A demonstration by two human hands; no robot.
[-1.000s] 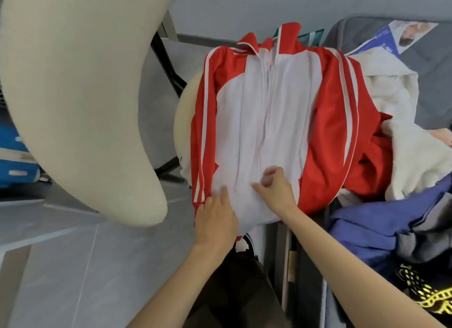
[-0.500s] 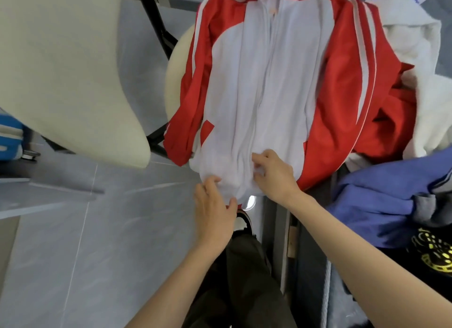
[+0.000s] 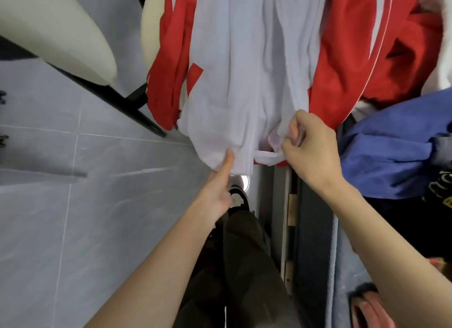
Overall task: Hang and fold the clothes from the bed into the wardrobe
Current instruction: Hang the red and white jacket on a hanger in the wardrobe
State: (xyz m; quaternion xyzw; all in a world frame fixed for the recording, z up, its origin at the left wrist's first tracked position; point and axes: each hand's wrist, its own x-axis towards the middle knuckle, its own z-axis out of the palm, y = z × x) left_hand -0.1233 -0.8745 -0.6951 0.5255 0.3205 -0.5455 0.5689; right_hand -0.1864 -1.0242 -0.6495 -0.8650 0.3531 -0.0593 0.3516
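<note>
Head cam: jacket [image 3: 244,70], red w/ white front, lies front-up across the bed edge [image 3: 315,229] and partly over the cream chair [image 3: 61,34]. Its hem hangs toward me, above the tile floor [image 3: 73,217]. A blue garment [image 3: 391,151] is bunched just right of it, touching the red sleeve.

Right hand [image 3: 313,151] has its fingers curled tight, pinching the white hem next to the zip line, a small loop of cloth pulled out below. Left hand [image 3: 217,195] has one digit laid straight on the hem's left half. The rest are loosely curled under the cloth edge, and I see no real grip there.

My read: I'm squaring up the two front halves at the hem, prob. to close the zip or flatten it before hanging.

To do it well:
- bring both hem ends level before anything else
- get the left hand a proper pinch, opposite the right
- pull gently toward me so the front goes taut, w/o wrinkles
- watch the left sleeve, it droops off the chair and could drag the lot to the floor

Zip slider itself: can't make it out.
</note>
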